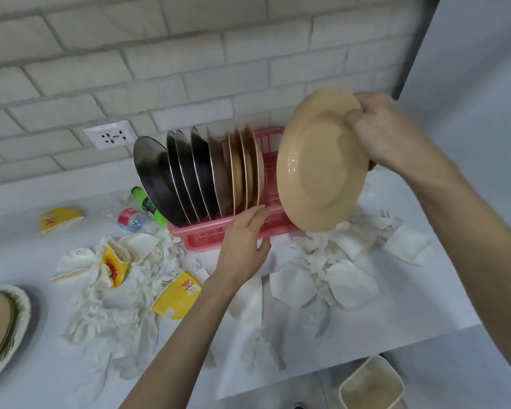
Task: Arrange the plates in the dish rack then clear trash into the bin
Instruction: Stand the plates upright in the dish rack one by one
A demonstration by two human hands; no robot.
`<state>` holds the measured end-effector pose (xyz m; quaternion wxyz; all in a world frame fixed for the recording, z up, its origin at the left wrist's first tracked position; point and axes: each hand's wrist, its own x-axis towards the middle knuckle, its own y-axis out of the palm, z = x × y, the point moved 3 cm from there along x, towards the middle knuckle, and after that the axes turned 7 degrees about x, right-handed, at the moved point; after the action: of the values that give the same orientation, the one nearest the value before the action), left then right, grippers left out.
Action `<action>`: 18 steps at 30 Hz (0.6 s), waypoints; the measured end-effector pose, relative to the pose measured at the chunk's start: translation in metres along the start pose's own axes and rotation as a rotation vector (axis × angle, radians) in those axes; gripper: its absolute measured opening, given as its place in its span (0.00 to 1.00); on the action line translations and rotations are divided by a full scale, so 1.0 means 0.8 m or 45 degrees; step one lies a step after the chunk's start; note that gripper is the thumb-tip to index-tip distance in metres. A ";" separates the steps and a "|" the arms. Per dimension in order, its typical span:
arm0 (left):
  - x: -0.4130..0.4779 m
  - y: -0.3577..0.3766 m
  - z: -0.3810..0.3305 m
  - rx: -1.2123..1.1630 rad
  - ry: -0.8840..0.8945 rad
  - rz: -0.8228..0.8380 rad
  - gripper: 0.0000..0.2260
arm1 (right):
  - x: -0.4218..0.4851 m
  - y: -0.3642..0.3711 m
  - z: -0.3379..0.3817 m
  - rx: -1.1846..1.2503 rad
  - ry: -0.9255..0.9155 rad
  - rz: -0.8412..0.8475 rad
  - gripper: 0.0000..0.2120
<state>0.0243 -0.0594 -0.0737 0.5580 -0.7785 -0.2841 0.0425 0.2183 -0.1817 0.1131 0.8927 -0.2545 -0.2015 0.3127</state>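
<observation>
**Tan plate in the air, rack filling up**

The right grip (378,131) is clamped on the top rim of a tan plate (316,166), thumb on the front face and the other fingers curled round behind. The plate hangs tilted right of centre in the frame. It is just beside the right end of the pink rack (219,228), and its lower edge is over a pile of napkins (345,278).

The left grip (242,243) holds nothing. Its fingers are straight, and the tips rest against the rack's front rim, next to the last plate standing there. In the rack, dark plates (165,178) stand on edge on the left, with a few racked tan plates (245,166) to their right, all packed close.

The white table (425,305) is a mess. There are more crumpled napkins all over, plus squashed yellow cups (177,293) left of centre. Two bottles (139,214) lie just left of the rack.

A plate stack (3,320) pokes in at the lower left edge. The bin (372,385) sits at the lower right, below the table edge. There's a socket (109,134) on the brick wall at the upper left.
</observation>
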 end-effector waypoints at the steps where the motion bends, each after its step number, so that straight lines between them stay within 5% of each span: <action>1: 0.001 0.004 -0.001 0.021 -0.001 0.009 0.25 | 0.007 0.007 0.003 -0.013 0.001 0.004 0.09; 9: -0.005 0.017 0.006 0.093 -0.036 0.067 0.28 | 0.053 0.070 0.020 -0.060 0.028 0.043 0.17; 18: -0.003 0.018 0.013 0.095 -0.059 0.068 0.28 | 0.092 0.142 -0.002 -0.008 0.132 0.175 0.15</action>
<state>0.0241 -0.0548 -0.0911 0.5786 -0.7632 -0.2744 0.0859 0.2207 -0.0572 0.0603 0.8776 -0.2864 -0.1381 0.3588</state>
